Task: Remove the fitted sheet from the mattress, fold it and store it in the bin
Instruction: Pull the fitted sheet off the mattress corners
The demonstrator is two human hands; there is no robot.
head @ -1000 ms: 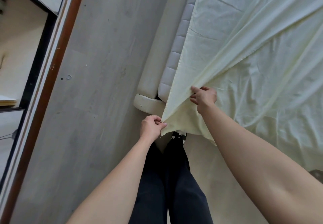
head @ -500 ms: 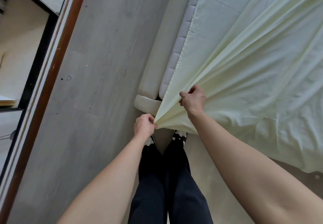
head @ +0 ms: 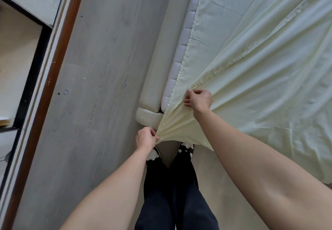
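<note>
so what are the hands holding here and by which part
Both hold the pale yellow fitted sheet. The left hand pinches its bunched corner, pulled off the mattress. The right hand pinches the gathered hem farther up the edge.

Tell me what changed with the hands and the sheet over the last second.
The left hand drew its pinched sheet corner down past the bed frame. The right hand shifted left along the fitted sheet, regripping at the gathered hem. The sheet pulled tauter, fanning from the corner. The mattress edge remains exposed; both hands kept hold.
</note>
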